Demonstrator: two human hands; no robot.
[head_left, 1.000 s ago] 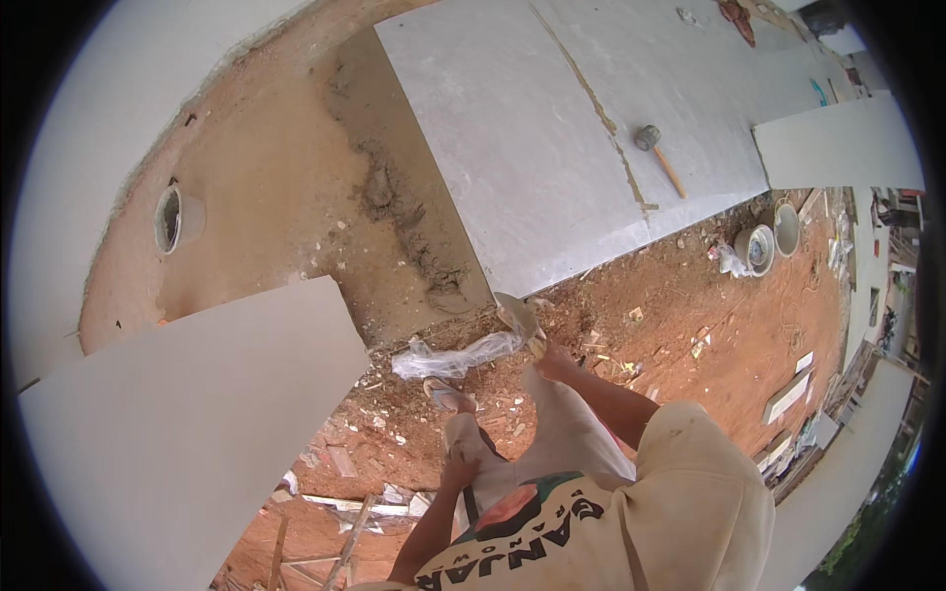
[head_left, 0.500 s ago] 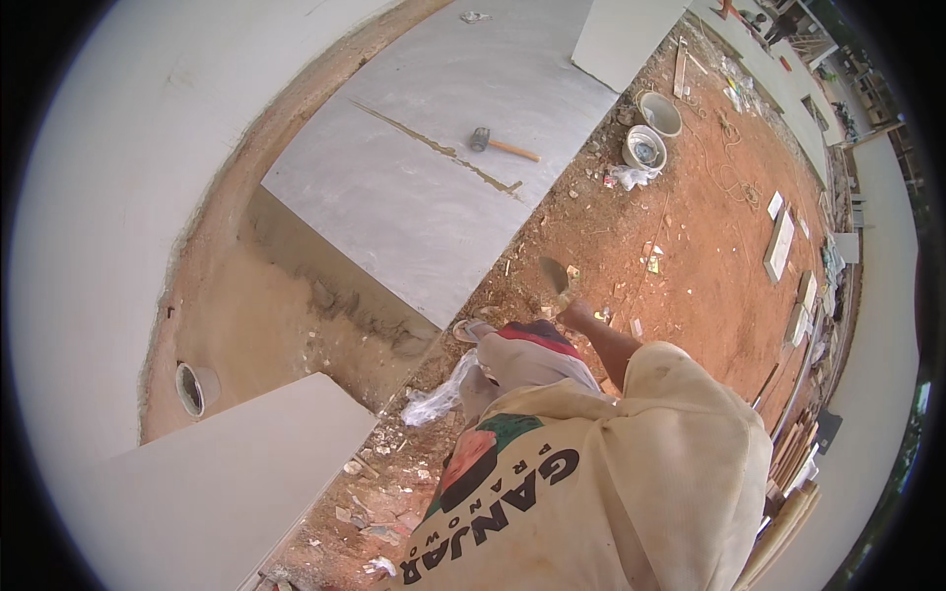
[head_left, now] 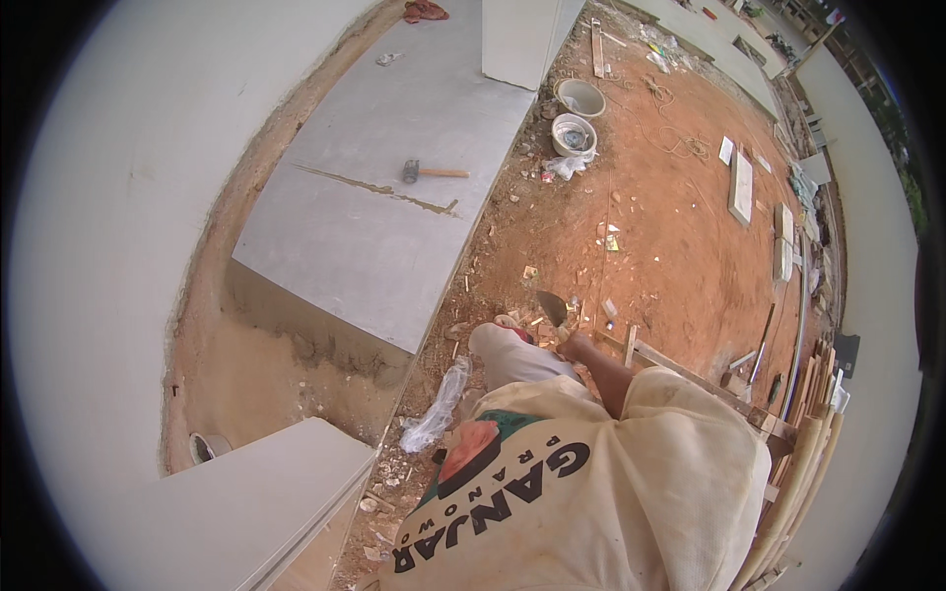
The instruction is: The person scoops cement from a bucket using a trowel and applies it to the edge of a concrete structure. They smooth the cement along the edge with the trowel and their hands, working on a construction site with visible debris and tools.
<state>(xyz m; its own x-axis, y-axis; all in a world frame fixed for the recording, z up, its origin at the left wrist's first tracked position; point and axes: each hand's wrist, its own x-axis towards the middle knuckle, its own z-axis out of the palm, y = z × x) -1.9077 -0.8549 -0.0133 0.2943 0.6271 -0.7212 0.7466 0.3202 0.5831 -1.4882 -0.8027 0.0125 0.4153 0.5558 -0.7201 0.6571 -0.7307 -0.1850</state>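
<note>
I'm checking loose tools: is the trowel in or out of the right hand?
In: the right hand holds the trowel, its blade jutting out.

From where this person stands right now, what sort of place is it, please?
Most likely a building site: the right hand holds a trowel, a mallet lies on grey slabs, and two buckets stand on bare reddish earth.

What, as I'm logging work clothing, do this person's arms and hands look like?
The right hand shows no glove, and the right forearm is bare up to a loose cream sleeve. The left hand and left arm are out of view.
</note>
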